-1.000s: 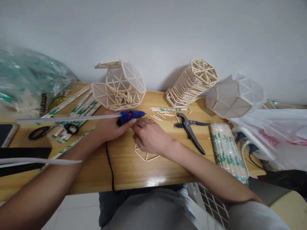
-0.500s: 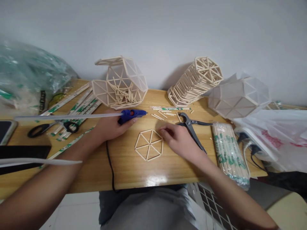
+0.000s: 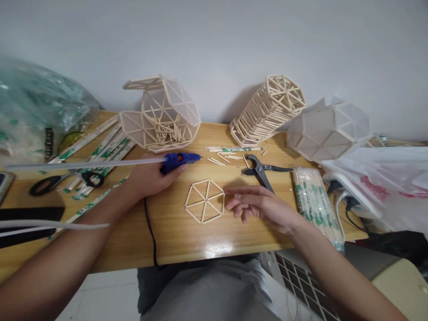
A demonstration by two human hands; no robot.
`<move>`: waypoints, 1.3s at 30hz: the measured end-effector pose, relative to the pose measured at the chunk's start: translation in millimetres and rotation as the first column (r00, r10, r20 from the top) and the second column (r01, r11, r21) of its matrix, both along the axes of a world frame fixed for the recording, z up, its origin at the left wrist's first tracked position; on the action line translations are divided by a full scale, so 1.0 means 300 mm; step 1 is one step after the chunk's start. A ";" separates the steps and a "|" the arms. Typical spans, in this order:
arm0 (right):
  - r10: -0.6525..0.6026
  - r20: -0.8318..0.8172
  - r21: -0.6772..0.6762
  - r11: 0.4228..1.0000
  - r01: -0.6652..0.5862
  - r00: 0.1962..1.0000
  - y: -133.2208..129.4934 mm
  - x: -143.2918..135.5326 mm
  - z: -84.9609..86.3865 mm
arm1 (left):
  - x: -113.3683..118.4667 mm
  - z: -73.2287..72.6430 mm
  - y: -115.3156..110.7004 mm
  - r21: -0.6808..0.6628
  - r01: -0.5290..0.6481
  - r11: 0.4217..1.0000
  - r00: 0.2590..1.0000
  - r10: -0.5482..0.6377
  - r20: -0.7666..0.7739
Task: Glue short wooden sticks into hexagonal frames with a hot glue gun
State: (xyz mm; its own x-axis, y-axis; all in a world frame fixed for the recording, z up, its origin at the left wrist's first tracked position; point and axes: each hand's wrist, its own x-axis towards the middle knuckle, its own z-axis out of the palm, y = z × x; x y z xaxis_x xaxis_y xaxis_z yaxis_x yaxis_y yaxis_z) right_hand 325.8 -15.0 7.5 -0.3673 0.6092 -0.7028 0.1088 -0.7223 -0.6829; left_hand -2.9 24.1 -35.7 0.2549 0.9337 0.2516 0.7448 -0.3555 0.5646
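- The left hand (image 3: pixel 147 179) was closed beyond and left of the hexagonal stick frame (image 3: pixel 206 201), its thumb (image 3: pixel 174 174) extended.
- The left forearm (image 3: pixel 88 225) was angled in from the frame's near left.
- The right hand (image 3: pixel 264 206) was held open just right of the frame, fingers loosely bent and parted.
- The right forearm (image 3: pixel 329 254) was slanted in from its near right.

Glue gun (image 3: pixel 181 162) in left hand (image 3: pixel 150 179)

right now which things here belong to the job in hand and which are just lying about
Likely part of the job:
glue gun, held in the left hand
stick wheel, beside the right hand
loose short sticks
pliers, perhaps; not held

Seemingly just lying about:
scissors
phone
white bag
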 end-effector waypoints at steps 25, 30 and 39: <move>-0.100 -0.087 -0.105 0.990 0.091 0.991 -0.020 0.002 0.011 | -0.008 -0.023 -0.006 0.008 -0.013 1.000 0.995 0.014 -0.101; -0.141 -0.144 -0.183 0.977 0.113 0.979 -0.003 0.004 -0.001 | -0.007 -0.013 -0.002 -0.020 -0.013 1.000 0.998 0.011 -0.068; -0.136 -0.131 -0.179 0.977 0.112 0.982 0.002 -0.010 -0.025 | 0.001 0.003 -0.005 -0.118 -0.050 0.992 0.996 0.041 -0.078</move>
